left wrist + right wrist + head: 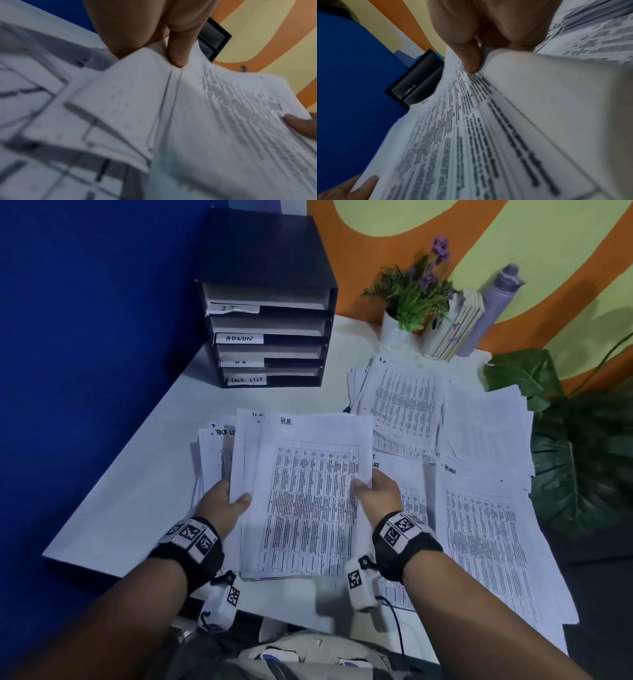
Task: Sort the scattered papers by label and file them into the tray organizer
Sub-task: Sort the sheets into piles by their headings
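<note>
Both hands on the H.R. stack (301, 494), lifted just over the bench (144, 474) at 6 o'clock. Left hand (224, 501) grips its left edge, thumb on top, fingers (178, 54) curled under; right hand (378, 491) pinches the right edge the same way. Sheets are fanned, edges not squared.

Step in hand, my read: H.R. sorting is done or nearly so, and the stack is being gathered for filing.

Tray organizer (270, 333) sits at 11 o'clock, slots top-down: IT, ADMIN, H.R., TASK LIST. All four look empty from here.

Next move needs: square the edges, keep the stack flat, feed it into the third slot (274, 354). Slot opening is low, so loose corners could catch.

Still unfiled: TASK LIST pile (214, 460) at 9 o'clock, ADMIN pile (486, 542) at 3 o'clock, more papers (404, 402) at 1 o'clock.
</note>
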`<action>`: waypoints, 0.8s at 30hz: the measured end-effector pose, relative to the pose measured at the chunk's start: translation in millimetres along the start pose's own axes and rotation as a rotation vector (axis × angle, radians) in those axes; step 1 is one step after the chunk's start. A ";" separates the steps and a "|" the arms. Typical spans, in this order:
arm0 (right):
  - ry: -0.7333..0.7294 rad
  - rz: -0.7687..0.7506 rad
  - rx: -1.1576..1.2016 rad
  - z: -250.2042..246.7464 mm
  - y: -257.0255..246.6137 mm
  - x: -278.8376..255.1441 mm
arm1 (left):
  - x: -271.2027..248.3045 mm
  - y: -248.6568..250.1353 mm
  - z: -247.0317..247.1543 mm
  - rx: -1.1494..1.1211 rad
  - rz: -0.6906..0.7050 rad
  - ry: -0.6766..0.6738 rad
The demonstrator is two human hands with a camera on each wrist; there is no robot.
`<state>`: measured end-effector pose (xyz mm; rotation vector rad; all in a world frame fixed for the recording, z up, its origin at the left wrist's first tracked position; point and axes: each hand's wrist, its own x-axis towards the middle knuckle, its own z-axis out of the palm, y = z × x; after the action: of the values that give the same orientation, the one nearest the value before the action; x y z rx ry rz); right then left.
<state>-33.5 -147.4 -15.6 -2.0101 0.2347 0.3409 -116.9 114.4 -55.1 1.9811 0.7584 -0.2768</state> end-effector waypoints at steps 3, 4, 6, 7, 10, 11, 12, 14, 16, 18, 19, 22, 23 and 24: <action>0.042 0.014 -0.038 -4.1 8.0 1.1 | -0.8 0.4 3.2 0.016 0.007 0.060; 0.053 0.021 -0.053 -6.2 10.7 1.5 | -1.3 0.7 3.7 0.009 0.004 0.084; 0.078 0.049 -0.053 -9.7 13.3 2.0 | -3.8 1.3 4.0 -0.005 -0.005 0.118; 0.095 0.064 -0.043 -11.0 14.3 2.3 | -4.4 0.6 4.3 -0.020 -0.002 0.133; 0.083 0.086 -0.038 -15.0 20.7 6.0 | -7.0 0.1 5.0 -0.074 0.007 0.168; 0.078 0.083 -0.040 -15.7 22.9 7.2 | -7.3 0.3 5.2 -0.084 0.010 0.176; 0.060 0.081 -0.032 -16.4 25.2 8.3 | -8.0 1.2 5.4 -0.092 0.014 0.180; 0.039 0.096 -0.006 -16.8 28.5 9.9 | -8.6 2.2 6.6 -0.112 0.009 0.171; 0.026 0.112 0.056 -15.7 29.9 10.5 | -9.9 3.6 9.0 -0.140 0.013 0.155; 0.030 0.117 0.123 -13.1 28.6 12.3 | -10.7 5.7 11.2 -0.149 0.018 0.148; 0.036 0.120 0.154 -11.6 27.5 13.2 | -11.1 8.4 11.7 -0.161 0.013 0.144; 0.013 0.097 0.210 -8.3 21.1 14.3 | -14.6 21.0 13.6 -0.174 -0.011 0.109; -0.006 0.083 0.217 -7.1 18.3 14.9 | -16.3 25.4 14.2 -0.184 -0.019 0.085; -0.020 0.066 0.218 -5.3 15.4 15.6 | -18.1 29.1 15.3 -0.195 -0.003 0.061</action>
<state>-22.9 -159.2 -31.6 -1.7863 0.3129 0.3611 -111.4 84.2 -33.6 1.8107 0.7966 -0.1382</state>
